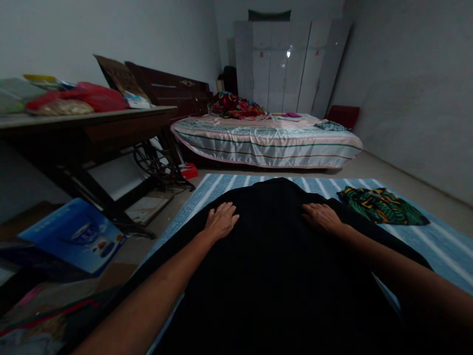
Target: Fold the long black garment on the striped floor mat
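Observation:
A large black garment (273, 266) is spread over a blue-and-white striped sheet (218, 185), with what look like sleeves running down on both sides. My left hand (222, 220) lies on its upper left part, palm down, fingers stretched out. On the upper right part rests my right hand (322, 217), also palm down, its fingers pointing left and partly lost against the dark cloth. Neither hand shows a fold of fabric held in it. Just beyond my right hand is a crumpled green, black and yellow patterned cloth (380, 204) on the sheet.
Ahead stands a bed (273, 148) with a red floral blanket (236, 105), and behind it a pale wardrobe (281, 69). At left is a sewing-machine table (125, 116) bearing bags. A blue carton (77, 236) sits on the floor below, near a red box (189, 171).

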Demonstrator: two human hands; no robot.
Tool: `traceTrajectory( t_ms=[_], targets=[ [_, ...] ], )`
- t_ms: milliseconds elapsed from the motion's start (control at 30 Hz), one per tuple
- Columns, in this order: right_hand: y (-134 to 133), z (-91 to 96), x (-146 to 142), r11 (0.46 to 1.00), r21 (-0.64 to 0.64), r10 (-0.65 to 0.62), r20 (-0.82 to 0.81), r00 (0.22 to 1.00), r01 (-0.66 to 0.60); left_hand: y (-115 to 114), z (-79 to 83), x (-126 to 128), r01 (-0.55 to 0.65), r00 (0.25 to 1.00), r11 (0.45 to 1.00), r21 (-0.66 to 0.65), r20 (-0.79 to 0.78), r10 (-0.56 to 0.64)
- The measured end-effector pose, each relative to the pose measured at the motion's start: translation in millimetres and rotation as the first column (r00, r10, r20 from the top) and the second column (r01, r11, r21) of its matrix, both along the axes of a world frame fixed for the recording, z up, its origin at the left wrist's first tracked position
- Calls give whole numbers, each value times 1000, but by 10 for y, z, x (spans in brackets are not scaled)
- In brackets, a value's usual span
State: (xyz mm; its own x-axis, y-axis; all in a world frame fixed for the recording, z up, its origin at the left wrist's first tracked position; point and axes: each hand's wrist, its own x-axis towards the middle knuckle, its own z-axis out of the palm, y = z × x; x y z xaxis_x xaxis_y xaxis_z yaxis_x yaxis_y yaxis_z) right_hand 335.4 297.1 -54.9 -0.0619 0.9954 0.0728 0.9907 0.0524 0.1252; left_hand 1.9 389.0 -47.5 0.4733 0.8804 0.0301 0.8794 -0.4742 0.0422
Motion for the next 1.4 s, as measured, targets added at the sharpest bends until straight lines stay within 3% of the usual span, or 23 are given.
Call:
traceTrajectory(
  t_ms=[167,300,433,633,767,933,1000,1100,1167,1267,1333,1400],
  targets=[
    [-163,-50,243,993,-7,-120,17,993,120,-243,77,-194,33,999,999,-26,-22,-33],
    [-415,22,16,1000,5,-10,3,1000,10,-453,237,-493,-47,999,997,58,-22,49],
    [-871,-82,-188,982,105,169,-115,979,-158,-717,443,-848,-171,985,983,73,-12,173],
    [-1476,-213,-210,980,159,159,-246,956,-122,-1081,559,-1260,-328,944,942,-73,-62,324],
    [-1723,-275,-110,976,164,185,-248,951,-146,-1180,536,-1361,-383,922,922,-63,-89,377],
    [-1891,-240,-64,989,147,31,-239,971,4,-1351,598,-1286,-399,914,917,12,-78,398],
    [-1990,-136,-278,991,129,80,-288,954,-44,-1540,629,-1223,-378,923,925,45,-59,380],
    [-2271,64,-886,946,176,318,-356,879,-271,-1979,633,-1157,-315,947,949,24,-49,316],
    [-2535,175,-1392,859,271,507,-327,798,-435,-2336,608,-1163,-281,959,959,-26,-54,280],
    [-2934,209,-2118,665,458,734,-258,628,-589,-2855,552,-1270,-277,961,956,-101,-43,274],
    [-3144,122,-2502,567,575,801,-217,558,-590,-3134,514,-1384,-342,937,928,-148,21,349],
    [-3300,-16,-2778,531,631,805,-167,570,-566,-3341,480,-1498,-414,889,887,-205,120,442]
  ],
)
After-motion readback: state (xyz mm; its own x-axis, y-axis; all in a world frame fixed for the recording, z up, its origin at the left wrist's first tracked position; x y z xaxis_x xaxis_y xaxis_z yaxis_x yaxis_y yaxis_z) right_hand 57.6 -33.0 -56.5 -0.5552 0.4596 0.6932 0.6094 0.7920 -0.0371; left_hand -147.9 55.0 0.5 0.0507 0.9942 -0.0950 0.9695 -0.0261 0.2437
